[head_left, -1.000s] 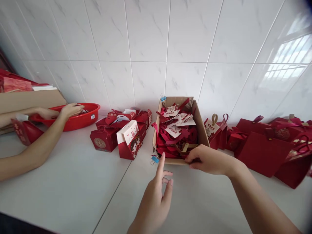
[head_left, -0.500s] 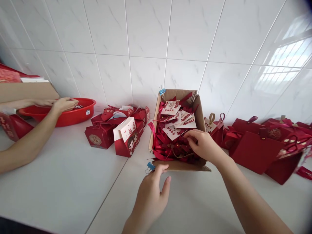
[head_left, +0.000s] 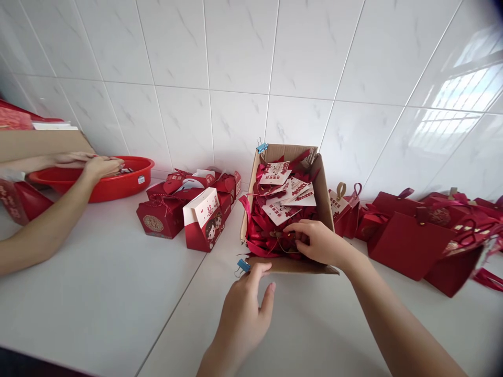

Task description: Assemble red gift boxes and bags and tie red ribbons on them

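Note:
My right hand (head_left: pixel 314 240) reaches into an uncovered cardboard box (head_left: pixel 325 193), its fingers bent and the thumb a little apart from the index finger. The fingertips are at dark red ribbons (head_left: pixel 262 243) with a small gold stud among them; no firm hold on any of these shows. Several white cards with red print (head_left: pixel 280 210) lie on top of the ribbons. My left hand (head_left: pixel 248 298) is at the box's front flap (head_left: pixel 291 265), thumb spread away, index fingertip on the flap edge beside a blue binder clip (head_left: pixel 242 265).
Red gift boxes (head_left: pixel 202 220) stand left of the cardboard box. Red bags with ribbon handles (head_left: pixel 408 243) crowd the right side. At far left, another person's hands (head_left: pixel 100 166) work over a red plastic basin (head_left: pixel 129 186). A tiled wall (head_left: pixel 236 115) rises behind.
My right hand has moved left and slightly down inside the box, closer to the gold stud. My left hand stays at the flap. The other person's hands have shifted slightly over the basin.

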Action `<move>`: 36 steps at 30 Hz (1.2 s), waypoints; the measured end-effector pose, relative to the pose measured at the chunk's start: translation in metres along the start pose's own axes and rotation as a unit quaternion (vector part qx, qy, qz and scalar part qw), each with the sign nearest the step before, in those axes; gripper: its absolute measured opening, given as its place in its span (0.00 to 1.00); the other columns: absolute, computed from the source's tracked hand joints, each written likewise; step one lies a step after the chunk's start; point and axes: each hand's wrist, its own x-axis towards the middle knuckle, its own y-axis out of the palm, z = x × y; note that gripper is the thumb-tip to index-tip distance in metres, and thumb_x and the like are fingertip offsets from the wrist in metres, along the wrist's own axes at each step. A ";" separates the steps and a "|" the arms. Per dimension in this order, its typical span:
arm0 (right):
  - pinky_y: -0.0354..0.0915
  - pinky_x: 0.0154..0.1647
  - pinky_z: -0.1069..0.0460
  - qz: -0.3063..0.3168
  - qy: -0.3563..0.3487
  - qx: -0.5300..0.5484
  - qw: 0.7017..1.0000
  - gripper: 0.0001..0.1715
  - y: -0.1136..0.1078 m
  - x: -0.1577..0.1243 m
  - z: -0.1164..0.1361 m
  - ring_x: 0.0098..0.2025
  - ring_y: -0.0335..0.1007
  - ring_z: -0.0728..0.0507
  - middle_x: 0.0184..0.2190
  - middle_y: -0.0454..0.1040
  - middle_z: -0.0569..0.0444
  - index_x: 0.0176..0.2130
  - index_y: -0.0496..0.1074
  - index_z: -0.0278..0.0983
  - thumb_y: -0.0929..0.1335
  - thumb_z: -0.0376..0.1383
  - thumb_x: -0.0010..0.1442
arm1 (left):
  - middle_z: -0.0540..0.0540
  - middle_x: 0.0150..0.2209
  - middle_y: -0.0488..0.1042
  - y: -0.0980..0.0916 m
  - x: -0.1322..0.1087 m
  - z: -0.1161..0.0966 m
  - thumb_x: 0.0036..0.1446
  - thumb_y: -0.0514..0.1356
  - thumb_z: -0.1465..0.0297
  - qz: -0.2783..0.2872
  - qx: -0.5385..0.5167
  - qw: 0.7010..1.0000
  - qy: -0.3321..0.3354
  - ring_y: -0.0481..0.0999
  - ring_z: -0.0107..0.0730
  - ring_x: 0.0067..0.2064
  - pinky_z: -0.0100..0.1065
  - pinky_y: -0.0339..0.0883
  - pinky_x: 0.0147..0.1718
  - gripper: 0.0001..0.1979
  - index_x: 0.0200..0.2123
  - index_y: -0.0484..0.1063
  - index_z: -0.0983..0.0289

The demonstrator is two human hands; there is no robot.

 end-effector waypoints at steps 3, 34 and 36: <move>0.66 0.35 0.52 -0.001 0.005 0.019 1.000 0.13 0.001 0.002 0.003 0.33 0.70 0.45 0.35 0.75 0.51 0.42 0.77 0.39 0.66 0.35 0.58 | 0.59 0.48 0.78 0.000 0.000 0.001 0.63 0.50 0.67 -0.008 -0.001 1.000 0.003 0.79 0.43 0.48 0.42 0.73 0.44 0.14 0.50 0.66 0.60; 0.68 0.28 0.56 -0.328 -0.078 0.129 0.933 0.06 -0.050 -0.037 0.041 0.37 0.69 0.48 0.36 0.70 0.53 0.35 0.77 0.40 0.71 0.29 0.57 | 0.60 0.52 0.72 0.006 0.002 0.016 0.64 0.51 0.65 -0.094 -0.110 0.989 0.008 0.72 0.40 0.54 0.43 0.68 0.49 0.24 0.62 0.55 0.58; 0.68 0.29 0.57 -0.252 -0.153 0.144 0.944 0.08 -0.051 -0.040 0.048 0.39 0.69 0.48 0.37 0.68 0.52 0.36 0.76 0.40 0.70 0.27 0.58 | 0.59 0.49 0.74 0.000 0.000 0.013 0.64 0.54 0.63 -0.134 -0.151 0.979 0.017 0.74 0.38 0.51 0.40 0.69 0.47 0.16 0.54 0.64 0.59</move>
